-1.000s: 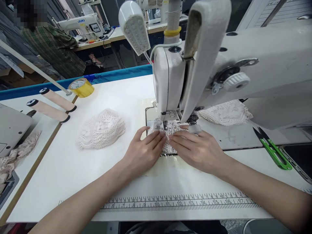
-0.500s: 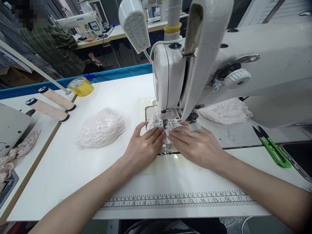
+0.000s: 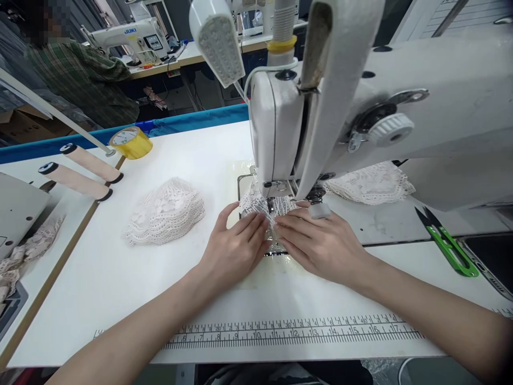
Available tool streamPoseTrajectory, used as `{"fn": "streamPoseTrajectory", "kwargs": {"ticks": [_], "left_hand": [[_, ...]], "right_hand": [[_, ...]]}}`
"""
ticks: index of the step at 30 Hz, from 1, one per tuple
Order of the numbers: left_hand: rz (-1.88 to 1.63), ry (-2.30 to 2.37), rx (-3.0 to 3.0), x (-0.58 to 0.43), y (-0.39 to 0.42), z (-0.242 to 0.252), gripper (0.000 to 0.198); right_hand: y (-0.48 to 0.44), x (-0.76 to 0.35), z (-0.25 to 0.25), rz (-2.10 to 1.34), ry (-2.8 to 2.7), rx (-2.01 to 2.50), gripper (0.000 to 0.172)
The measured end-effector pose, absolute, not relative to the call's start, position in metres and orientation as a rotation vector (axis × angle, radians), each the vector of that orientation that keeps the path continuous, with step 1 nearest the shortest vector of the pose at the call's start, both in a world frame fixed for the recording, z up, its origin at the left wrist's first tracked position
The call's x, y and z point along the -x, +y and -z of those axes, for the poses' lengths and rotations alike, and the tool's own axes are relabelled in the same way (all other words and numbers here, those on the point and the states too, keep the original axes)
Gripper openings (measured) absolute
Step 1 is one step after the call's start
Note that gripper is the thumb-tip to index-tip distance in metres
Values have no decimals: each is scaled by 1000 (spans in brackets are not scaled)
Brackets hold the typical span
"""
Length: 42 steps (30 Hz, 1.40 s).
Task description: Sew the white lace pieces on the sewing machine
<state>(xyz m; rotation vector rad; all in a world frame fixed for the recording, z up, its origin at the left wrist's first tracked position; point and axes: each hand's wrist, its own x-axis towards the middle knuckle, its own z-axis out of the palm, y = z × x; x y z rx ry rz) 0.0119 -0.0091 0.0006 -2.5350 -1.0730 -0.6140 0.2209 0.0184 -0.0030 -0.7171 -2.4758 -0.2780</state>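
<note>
A piece of cream lace [image 3: 253, 202] lies under the presser foot [image 3: 271, 205] of a white sewing machine [image 3: 276, 128]. My left hand [image 3: 235, 240] holds its near left edge, fingers drawn together and the thumb out to the side. From the right, my right hand [image 3: 320, 240] has its fingers together on the same lace, close to the needle area. A pale grey band [image 3: 319, 210] is on one of its fingers. The lace narrows between my two sets of fingertips. Parts of it are hidden by the hands and the machine head.
Lace pieces form a stack [image 3: 166, 211] on the left and another pile [image 3: 371, 183] behind the machine. Green thread snips [image 3: 451, 248] lie right, beside a phone [image 3: 491, 256]. Thread cones [image 3: 76, 182] and yellow tape [image 3: 131, 143] stand left. A person [image 3: 80, 80] sits beyond.
Both hands have shifted slightly toward me and to the left, and more lace shows around the presser foot. The far person's head and body have moved a little.
</note>
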Motion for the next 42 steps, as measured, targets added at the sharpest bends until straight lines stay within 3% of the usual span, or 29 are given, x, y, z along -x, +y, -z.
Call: {"fn": "streamPoseTrajectory", "kwargs": {"ticks": [19, 29, 33, 37, 40, 42], "left_hand": [[567, -1228, 2530, -9, 11, 3, 35], [445, -1345, 2524, -8, 13, 3, 45], [371, -1382, 2405, -12, 4, -1, 41], [385, -1256, 2585, -17, -17, -9, 23], [571, -1087, 2834, -17, -26, -14, 28], [574, -1244, 2791, -14, -25, -17, 28]], "right_hand": [[29, -221, 4, 492, -2523, 904, 29], [30, -225, -2, 485, -2479, 878, 26], [31, -226, -3, 492, -2440, 854, 23], [32, -228, -4, 484, -2418, 824, 21], [31, -228, -4, 397, -2427, 844, 22], [31, -229, -5, 289, -2432, 889, 23]]}}
